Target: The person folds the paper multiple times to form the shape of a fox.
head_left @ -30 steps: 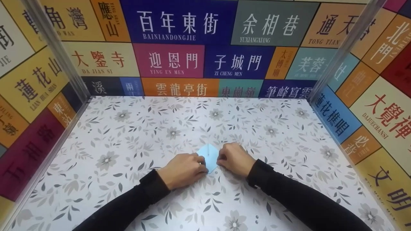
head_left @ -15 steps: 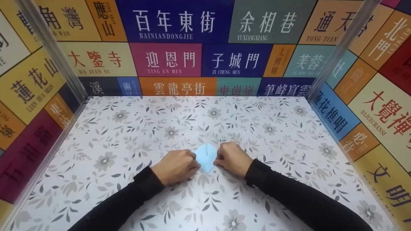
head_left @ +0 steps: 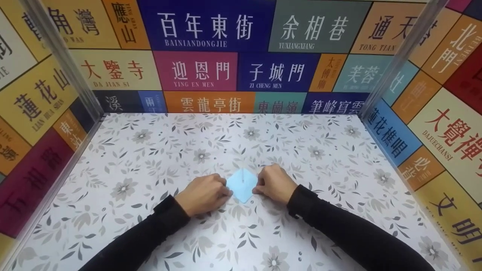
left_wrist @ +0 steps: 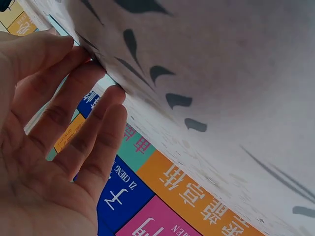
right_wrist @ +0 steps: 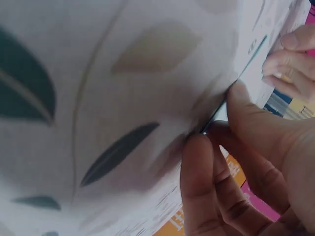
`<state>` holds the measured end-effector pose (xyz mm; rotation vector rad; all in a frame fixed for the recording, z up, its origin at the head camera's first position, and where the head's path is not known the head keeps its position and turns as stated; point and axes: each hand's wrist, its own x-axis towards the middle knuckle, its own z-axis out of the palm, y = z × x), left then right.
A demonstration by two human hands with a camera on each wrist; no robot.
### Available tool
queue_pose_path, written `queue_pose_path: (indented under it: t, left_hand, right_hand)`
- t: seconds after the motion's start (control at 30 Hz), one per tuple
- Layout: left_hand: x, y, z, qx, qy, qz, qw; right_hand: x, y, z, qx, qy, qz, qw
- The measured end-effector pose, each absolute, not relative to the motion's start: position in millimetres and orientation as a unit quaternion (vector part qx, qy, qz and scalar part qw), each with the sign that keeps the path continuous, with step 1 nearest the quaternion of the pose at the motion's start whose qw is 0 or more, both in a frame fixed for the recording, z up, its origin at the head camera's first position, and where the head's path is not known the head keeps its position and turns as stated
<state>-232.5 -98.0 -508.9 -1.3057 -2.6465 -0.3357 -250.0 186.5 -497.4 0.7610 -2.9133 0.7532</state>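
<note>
A small light blue folded paper (head_left: 241, 188) lies flat on the table near its middle, roughly diamond-shaped, with a short dark line running down from its top point. My left hand (head_left: 205, 194) pinches its left edge, thumb and fingertips close to the tabletop. On the opposite side my right hand (head_left: 276, 185) pinches the right edge between thumb and curled fingers. In the right wrist view the paper (right_wrist: 250, 58) shows edge-on as a thin strip beside the thumb. The left wrist view also gives only a sliver of the paper (left_wrist: 60, 25), mostly behind the fingers.
A white cloth with a grey floral pattern (head_left: 173, 139) covers the table. Upright panels with colourful lettered blocks (head_left: 196, 71) enclose the back and both sides, joined by clear corner strips (head_left: 401, 56). Black sleeves (head_left: 135, 233) cover both forearms.
My left hand has drawn back leftward from over the paper to its left edge, uncovering more of it. The right hand stays at the right edge. The view shifted slightly.
</note>
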Motion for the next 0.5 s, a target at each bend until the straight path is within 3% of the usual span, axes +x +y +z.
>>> queue_pose_path:
  t: [0.5]
  left_hand:
    - [-231,-101,-510,-0.446,-0.884,-0.123,0.068]
  right_hand:
    - [-267,209,-496,0.165,-0.958,0.236,0.018]
